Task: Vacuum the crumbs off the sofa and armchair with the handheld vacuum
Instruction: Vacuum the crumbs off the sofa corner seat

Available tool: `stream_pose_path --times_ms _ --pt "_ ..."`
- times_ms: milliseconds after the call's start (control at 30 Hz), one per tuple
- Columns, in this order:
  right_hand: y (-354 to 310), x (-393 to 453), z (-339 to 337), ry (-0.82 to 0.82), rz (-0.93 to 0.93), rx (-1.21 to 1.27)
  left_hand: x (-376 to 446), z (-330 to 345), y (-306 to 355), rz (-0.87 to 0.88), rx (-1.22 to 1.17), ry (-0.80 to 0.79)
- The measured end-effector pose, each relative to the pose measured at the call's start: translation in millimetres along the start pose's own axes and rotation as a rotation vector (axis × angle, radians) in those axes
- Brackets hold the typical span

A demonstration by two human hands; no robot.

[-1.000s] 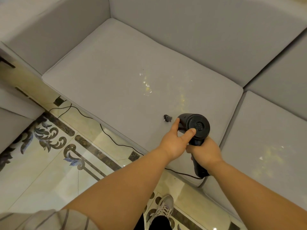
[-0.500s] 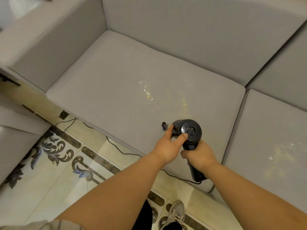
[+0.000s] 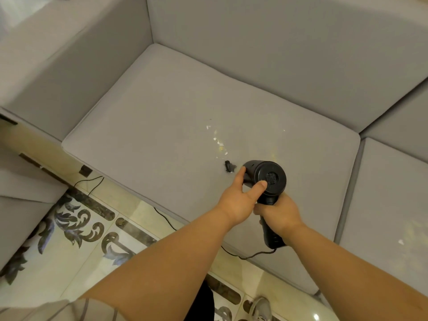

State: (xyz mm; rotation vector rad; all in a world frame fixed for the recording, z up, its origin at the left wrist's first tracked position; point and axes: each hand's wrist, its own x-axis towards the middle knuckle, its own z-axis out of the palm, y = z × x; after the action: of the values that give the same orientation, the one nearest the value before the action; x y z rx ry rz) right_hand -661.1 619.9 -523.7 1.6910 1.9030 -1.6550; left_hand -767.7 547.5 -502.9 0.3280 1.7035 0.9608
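Head view, taking the sofa seat cushion as the landmark. The handheld vacuum hangs over the cushion's front-right part, its round vented rear cap facing the camera and its nozzle pointing toward the cushion's middle, down at the fabric. The right hand grips the handle below the body, fingers curled round it, probably because that is where the weight is carried. The left hand steadies the barrel: thumb laid across the rear cap, index finger stretched along the barrel's left side, the rest hidden beneath it (whether they curl under it I cannot tell). This two-handed hold looks meant to aim the nozzle low and keep it level.

The crumbs lie in a pale trail just beyond the nozzle toward the backrest, apart from every finger; the nozzle tip sits nearer them than the left index fingertip does. A cord runs from the handle's end down off the cushion's front edge onto the patterned floor. More crumbs speckle the neighbouring cushion to the right, untouched.
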Motion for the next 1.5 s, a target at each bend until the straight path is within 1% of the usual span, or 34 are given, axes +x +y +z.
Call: stream_pose_path --times_ms 133,333,500,600,767,967,1333,1500 --pt "-29 13 20 0.010 0.017 0.013 16 -33 11 0.009 -0.006 -0.007" --pt "-51 14 28 0.066 0.034 0.027 23 -56 25 0.020 0.027 -0.060" --pt "-71 16 38 0.062 0.017 0.012 23 -78 34 0.035 0.043 -0.055" --pt "-79 19 48 0.038 0.022 0.002 28 -90 32 0.012 0.049 -0.050" --pt "-77 20 42 0.058 0.040 -0.065 32 -86 29 -0.016 0.030 -0.073" --pt "-88 28 11 0.082 0.014 -0.092 41 -67 51 -0.015 0.000 -0.070" --pt "-134 86 -15 -0.005 -0.081 -0.049 82 -74 104 0.012 -0.032 0.070" --pt "-148 113 -12 -0.050 -0.089 -0.096 103 -82 113 -0.010 -0.047 0.111"
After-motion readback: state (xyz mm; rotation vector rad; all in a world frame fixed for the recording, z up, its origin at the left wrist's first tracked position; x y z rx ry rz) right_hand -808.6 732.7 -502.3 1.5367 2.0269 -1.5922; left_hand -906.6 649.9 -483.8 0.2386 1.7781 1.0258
